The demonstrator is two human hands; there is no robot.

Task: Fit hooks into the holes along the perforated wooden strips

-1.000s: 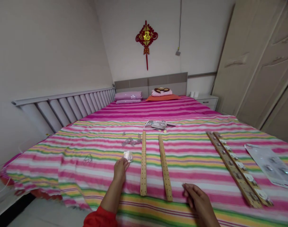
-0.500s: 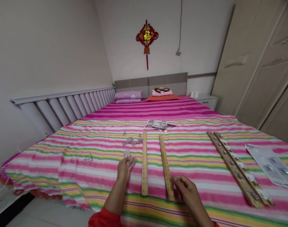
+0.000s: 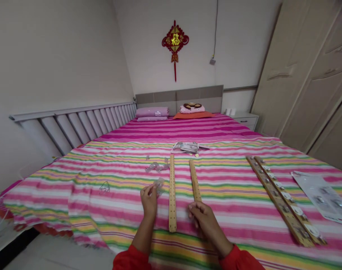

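My left hand (image 3: 149, 200) pinches a small clear plastic bag (image 3: 160, 184); what is inside is too small to tell. It is just left of a long wooden strip (image 3: 172, 195) dotted with holes. My right hand (image 3: 203, 216) is closed, fingertips pressed together, over the near part of a second wooden strip (image 3: 195, 180). Whatever those fingers hold, if anything, is hidden, and the hand covers that strip's near end. More small clear bags (image 3: 156, 167) lie in a loose cluster beyond my left hand.
At right lie two more wooden strips, one (image 3: 278, 200) with metal pieces and one (image 3: 290, 198) with white discs. Beside them is a clear blister pack (image 3: 323, 197). Further back is a pile of packets (image 3: 187, 147). A thin wire-like piece (image 3: 105, 187) rests left on the striped bedspread (image 3: 86, 210).
My left hand has turned, bringing the small bag slightly right, toward the first strip. My right hand has moved left and across the second strip, with its fingers closed.
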